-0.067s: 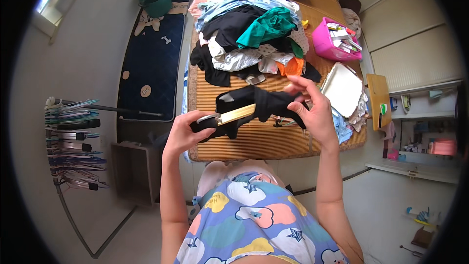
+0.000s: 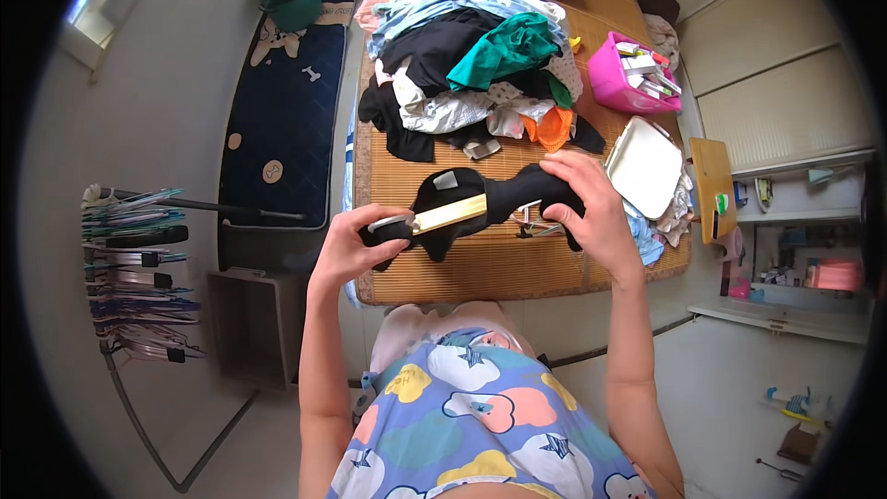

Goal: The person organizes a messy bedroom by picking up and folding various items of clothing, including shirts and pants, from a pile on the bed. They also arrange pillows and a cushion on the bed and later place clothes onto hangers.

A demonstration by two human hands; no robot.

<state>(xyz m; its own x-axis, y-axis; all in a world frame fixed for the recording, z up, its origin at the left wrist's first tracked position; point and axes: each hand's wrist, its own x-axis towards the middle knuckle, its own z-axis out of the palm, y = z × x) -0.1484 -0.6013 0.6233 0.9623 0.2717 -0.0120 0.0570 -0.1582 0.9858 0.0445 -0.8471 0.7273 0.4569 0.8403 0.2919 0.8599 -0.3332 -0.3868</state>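
A narrow black cloth item (image 2: 524, 192) stretches between my hands above the bed's near part; its exact kind is hard to make out. It carries a small white patch (image 2: 445, 181) near its left part. Along its middle lies a flat pale yellow strip (image 2: 450, 213) with a grey end. My left hand (image 2: 353, 245) pinches that grey end together with the cloth, thumb below and fingers above. My right hand (image 2: 589, 212) grips the cloth's far right end between thumb and fingers. Behind it, a large heap of clothes (image 2: 462, 51) covers the middle of the bed.
A bamboo mat (image 2: 480, 273) covers the bed. On its right are a pink basket (image 2: 614, 83) of boxes and a white lid-like tray (image 2: 644, 169). Several hangers (image 2: 540, 220) lie under the cloth. Left stand a hanger rack (image 2: 139, 268), a grey bin (image 2: 254, 328) and a green bucket (image 2: 291, 0).
My right hand has closed onto the right end of the black cloth, where its fingers were raised and blurred before. The cloth is now drawn straighter between my hands.
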